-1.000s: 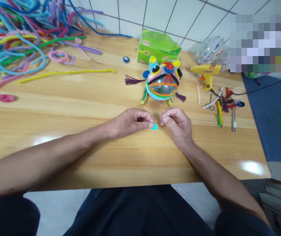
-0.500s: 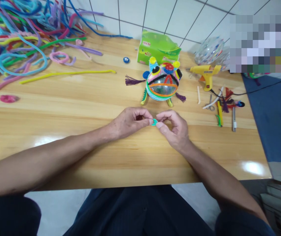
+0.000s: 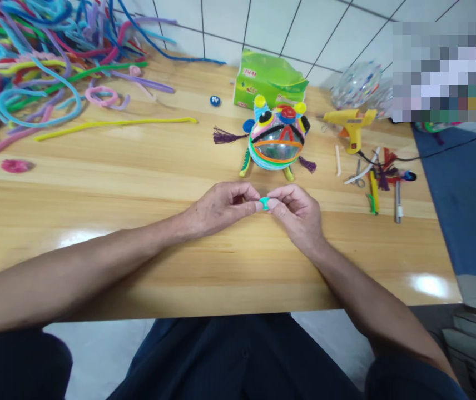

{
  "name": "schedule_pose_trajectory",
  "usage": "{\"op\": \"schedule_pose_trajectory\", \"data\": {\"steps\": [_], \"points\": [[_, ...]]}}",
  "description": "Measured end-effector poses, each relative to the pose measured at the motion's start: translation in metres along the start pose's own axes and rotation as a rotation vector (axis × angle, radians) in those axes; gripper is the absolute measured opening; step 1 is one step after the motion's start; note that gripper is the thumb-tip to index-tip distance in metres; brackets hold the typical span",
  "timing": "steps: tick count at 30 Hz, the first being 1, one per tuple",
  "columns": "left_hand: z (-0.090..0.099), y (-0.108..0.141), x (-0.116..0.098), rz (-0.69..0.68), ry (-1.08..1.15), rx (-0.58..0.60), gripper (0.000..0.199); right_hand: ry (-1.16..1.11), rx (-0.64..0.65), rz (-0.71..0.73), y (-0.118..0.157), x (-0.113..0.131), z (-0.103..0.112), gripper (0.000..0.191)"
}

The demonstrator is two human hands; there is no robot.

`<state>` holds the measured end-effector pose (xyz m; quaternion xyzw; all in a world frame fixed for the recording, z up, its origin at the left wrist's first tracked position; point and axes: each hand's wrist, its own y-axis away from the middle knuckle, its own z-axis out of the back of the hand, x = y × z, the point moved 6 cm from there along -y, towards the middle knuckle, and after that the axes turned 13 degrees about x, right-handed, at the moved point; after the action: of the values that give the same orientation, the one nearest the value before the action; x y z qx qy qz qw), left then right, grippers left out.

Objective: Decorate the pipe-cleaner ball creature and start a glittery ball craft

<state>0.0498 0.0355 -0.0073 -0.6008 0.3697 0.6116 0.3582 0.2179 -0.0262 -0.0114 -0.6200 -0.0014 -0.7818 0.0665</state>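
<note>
Green disc (image 3: 265, 203) pinched at its edges between the two hands: left hand (image 3: 220, 208) with thumb and forefinger at one side, right hand (image 3: 299, 214) likewise at the other. Position: above the desk (image 3: 221, 272), just in front of a colourful toy (image 3: 278, 145). Glue gun (image 3: 350, 128) lies right of the toy; blue button (image 3: 215, 100) to its left, near a green packet (image 3: 263, 75).

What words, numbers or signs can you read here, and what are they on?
None reads clearly.
Green packet: several bits of writing on its front, too small and blurred to read.
Yellow glue gun: no readable writing.
Small teal piece: no lettering shows.
</note>
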Motion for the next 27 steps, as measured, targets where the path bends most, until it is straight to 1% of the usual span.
{"op": "schedule_pose_trajectory", "data": {"steps": [2,6,9,12,15,17,19,22,25,27], "points": [[0.002,0.0,0.004,0.02,0.019,-0.013,0.03,0.027,0.013,0.033,0.001,0.002,-0.001,0.018],[0.005,0.0,0.012,0.066,0.025,-0.066,0.033,0.159,0.027,0.099,0.003,0.008,0.0,0.025],[0.006,-0.001,0.014,0.053,0.024,-0.083,0.033,0.209,0.035,0.127,0.003,0.011,-0.001,0.022],[0.004,-0.002,0.013,0.048,0.019,-0.063,0.031,0.219,0.029,0.133,0.002,0.012,-0.002,0.016],[0.003,-0.001,0.008,0.008,0.045,-0.059,0.031,0.207,0.023,0.122,0.001,0.011,-0.002,0.015],[0.005,0.0,0.005,-0.021,0.052,-0.105,0.03,0.202,0.036,0.092,0.0,0.009,-0.001,0.015],[0.012,0.002,0.003,-0.03,0.028,-0.189,0.028,0.223,0.061,0.05,-0.002,0.007,0.0,0.013],[0.023,0.003,0.004,-0.006,0.016,-0.301,0.028,0.363,0.1,0.039,-0.006,0.007,0.001,0.01],[0.029,0.001,0.008,0.034,0.086,-0.327,0.033,0.477,0.084,0.077,-0.007,0.01,0.003,0.012],[0.028,-0.002,0.01,0.042,0.161,-0.285,0.037,0.451,0.036,0.081,-0.006,0.01,0.006,0.013]]}}
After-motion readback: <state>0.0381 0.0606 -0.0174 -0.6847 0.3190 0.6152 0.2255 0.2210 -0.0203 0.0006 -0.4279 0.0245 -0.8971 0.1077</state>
